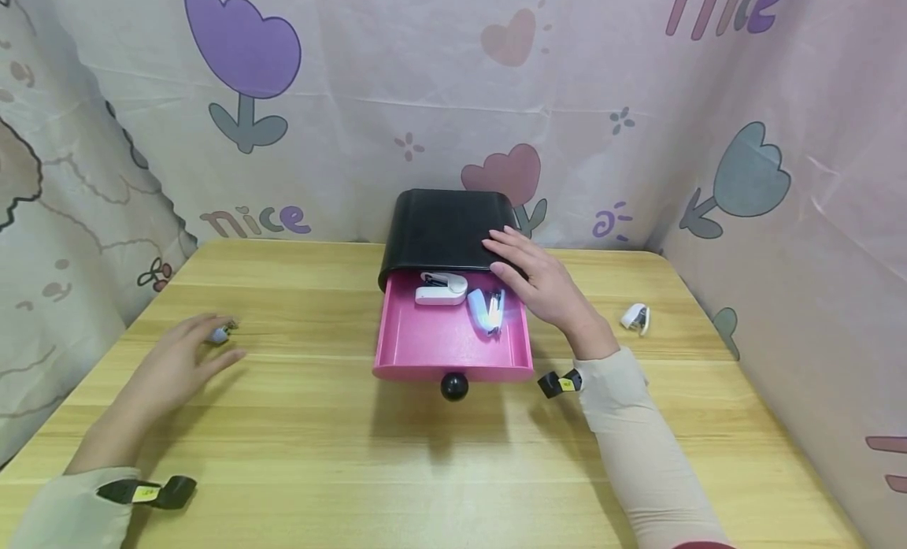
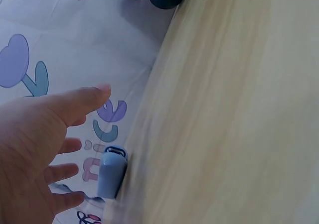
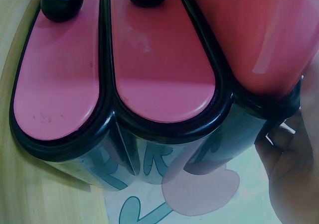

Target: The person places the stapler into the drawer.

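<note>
A black cabinet [image 1: 449, 230] with pink drawers stands at the back middle of the table. Its top drawer [image 1: 418, 348] is pulled out and holds a white mini stapler [image 1: 441, 295] and a light blue mini stapler [image 1: 485, 313]. My right hand [image 1: 542, 285] rests on the cabinet's right top edge, fingers extended. On the left, my left hand [image 1: 180, 360] reaches with parted fingers around another light blue mini stapler [image 1: 220, 334]. In the left wrist view this stapler [image 2: 112, 171] lies beyond the fingers [image 2: 62, 174], with a gap visible between.
One more white mini stapler [image 1: 635, 318] lies on the table to the right. The drawer's black round knob [image 1: 454, 387] sticks out towards the front. Two closed lower drawers [image 3: 162, 69] show in the right wrist view. A printed curtain [image 1: 368, 124] hangs behind the table.
</note>
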`<state>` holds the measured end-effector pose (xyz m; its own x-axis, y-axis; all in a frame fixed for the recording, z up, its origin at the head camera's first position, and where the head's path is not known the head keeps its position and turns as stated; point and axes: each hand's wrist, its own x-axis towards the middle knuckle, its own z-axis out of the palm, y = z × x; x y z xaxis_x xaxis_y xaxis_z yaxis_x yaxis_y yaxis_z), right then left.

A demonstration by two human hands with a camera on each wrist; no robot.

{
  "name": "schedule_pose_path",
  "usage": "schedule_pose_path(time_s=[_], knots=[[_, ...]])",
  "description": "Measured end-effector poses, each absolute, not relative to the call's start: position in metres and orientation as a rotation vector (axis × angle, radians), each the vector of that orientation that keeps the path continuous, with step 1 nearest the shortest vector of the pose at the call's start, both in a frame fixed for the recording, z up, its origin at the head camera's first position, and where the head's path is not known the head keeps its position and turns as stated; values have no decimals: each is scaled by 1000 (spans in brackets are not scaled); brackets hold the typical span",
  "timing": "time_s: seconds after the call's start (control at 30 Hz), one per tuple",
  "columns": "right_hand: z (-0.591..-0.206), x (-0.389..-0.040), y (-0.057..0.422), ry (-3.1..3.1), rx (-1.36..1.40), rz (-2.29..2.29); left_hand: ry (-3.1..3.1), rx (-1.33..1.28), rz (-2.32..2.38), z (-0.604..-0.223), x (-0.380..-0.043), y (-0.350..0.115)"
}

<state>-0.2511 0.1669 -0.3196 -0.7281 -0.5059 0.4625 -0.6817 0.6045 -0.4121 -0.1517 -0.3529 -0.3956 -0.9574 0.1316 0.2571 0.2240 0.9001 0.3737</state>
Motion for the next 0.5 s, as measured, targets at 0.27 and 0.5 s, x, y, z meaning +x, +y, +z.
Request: schedule_pose_path(time_s=[0.27, 0.5], knots=[[-319, -251, 167, -2530, 967, 831, -2860, -271, -547, -403, -154, -361], [-319, -251, 167, -2523, 976, 826, -2916, -257, -503, -409, -154, -365]])
